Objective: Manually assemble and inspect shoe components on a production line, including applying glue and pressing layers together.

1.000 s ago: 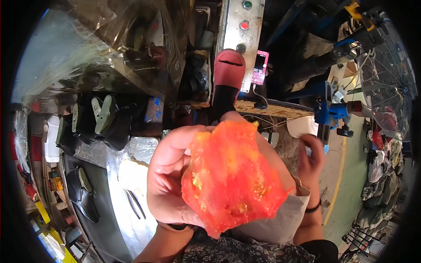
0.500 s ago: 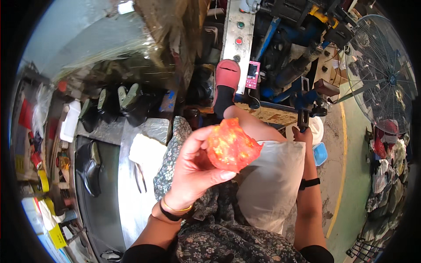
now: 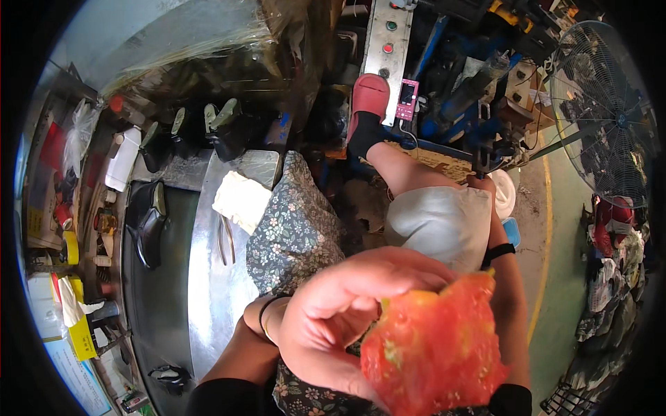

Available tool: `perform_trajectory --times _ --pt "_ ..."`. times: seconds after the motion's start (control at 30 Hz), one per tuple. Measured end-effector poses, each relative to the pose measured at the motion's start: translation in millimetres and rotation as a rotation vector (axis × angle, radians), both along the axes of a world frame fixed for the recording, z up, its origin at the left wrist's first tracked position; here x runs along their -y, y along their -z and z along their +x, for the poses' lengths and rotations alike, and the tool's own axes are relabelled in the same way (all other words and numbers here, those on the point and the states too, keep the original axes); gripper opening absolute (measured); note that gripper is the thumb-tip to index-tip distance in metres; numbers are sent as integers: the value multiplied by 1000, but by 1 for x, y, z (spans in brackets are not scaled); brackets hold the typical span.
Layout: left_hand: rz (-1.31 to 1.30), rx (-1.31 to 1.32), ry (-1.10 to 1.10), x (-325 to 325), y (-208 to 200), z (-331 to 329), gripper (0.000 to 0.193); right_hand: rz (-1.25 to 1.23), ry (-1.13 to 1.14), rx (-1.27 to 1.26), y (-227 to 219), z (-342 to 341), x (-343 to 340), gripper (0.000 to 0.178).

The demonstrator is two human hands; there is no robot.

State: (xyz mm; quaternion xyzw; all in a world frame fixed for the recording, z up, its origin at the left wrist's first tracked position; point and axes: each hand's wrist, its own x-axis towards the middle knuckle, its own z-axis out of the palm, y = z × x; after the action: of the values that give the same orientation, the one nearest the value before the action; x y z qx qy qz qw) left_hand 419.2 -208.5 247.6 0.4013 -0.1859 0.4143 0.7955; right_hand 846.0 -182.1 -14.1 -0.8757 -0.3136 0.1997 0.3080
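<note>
Close to the camera, low and right of the middle, is a bitten red tomato [image 3: 437, 347] with wet, seedy flesh showing. My left hand [image 3: 319, 322] is closed around its left side, fingers on top and thumb below. Farther off to the right, my right arm reaches forward past my lap. My right hand [image 3: 481, 183] is closed at the lower end of a dark metal machine part [image 3: 483, 163]; its fingers are partly hidden.
Black shoes [image 3: 146, 225] and a white cloth [image 3: 241, 201] lie on the metal bench at left. My red-shod foot [image 3: 370, 97] is raised by a button panel [image 3: 386, 59]. A large fan [image 3: 619, 121] stands at right, and a blue tub [image 3: 511, 231] sits on the floor.
My left hand has brought the tomato nearer the camera, down and to the right. My right hand appears slightly higher, at the same metal part. The whole view has shifted somewhat.
</note>
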Motion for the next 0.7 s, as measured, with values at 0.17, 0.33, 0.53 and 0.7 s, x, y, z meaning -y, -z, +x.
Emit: perform_trajectory --times 0.17,0.33,0.53,0.7 --pt "124 23 -79 -1 5 4 74 -21 -17 52 2 -3 0 42" --pt "244 320 -226 -9 2 16 69 -42 -24 106 -2 -3 1 42" --pt "3 -25 -209 9 -11 -3 51 -55 -15 133 -3 -1 1 42" --pt "14 97 -301 5 -10 15 48 -53 -12 147 5 -4 5 42"
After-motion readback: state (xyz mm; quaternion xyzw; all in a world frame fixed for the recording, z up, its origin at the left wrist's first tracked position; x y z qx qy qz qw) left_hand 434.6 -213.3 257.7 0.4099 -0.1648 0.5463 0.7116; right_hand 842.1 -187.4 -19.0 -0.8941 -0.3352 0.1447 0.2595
